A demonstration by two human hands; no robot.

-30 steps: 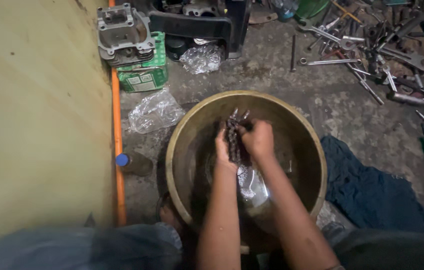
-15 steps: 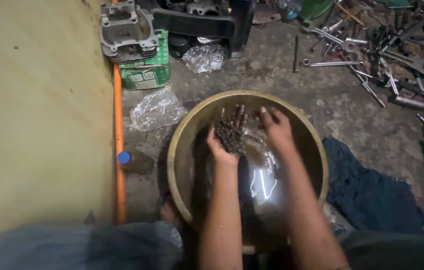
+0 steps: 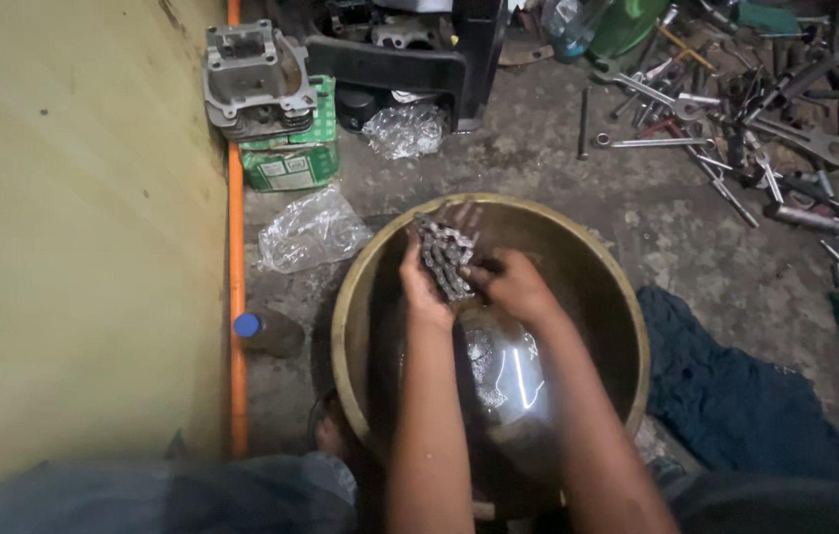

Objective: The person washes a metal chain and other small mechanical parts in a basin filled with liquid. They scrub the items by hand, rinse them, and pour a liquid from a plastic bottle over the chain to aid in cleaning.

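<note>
A bunched metal roller chain [image 3: 442,254] is held over a round brass-coloured basin [image 3: 609,297] that has dark liquid in it. My left hand [image 3: 421,287] cups the chain from the left side. My right hand [image 3: 511,285] presses against the chain from the right, fingers curled on it. Both forearms reach in from the bottom of the view. A bright reflection shows on the liquid below the hands.
A yellow wall [image 3: 73,247] with an orange pipe [image 3: 235,297] runs on the left. Crumpled clear plastic bag [image 3: 311,229], green box [image 3: 293,158] with an engine cylinder [image 3: 256,84] lie beyond the basin. Several wrenches [image 3: 736,129] are scattered top right; a dark blue rag [image 3: 736,386] lies right.
My right hand, open and off to the right half a second ago, has come back onto the chain. The chain bundle has shifted slightly left with my left hand.
</note>
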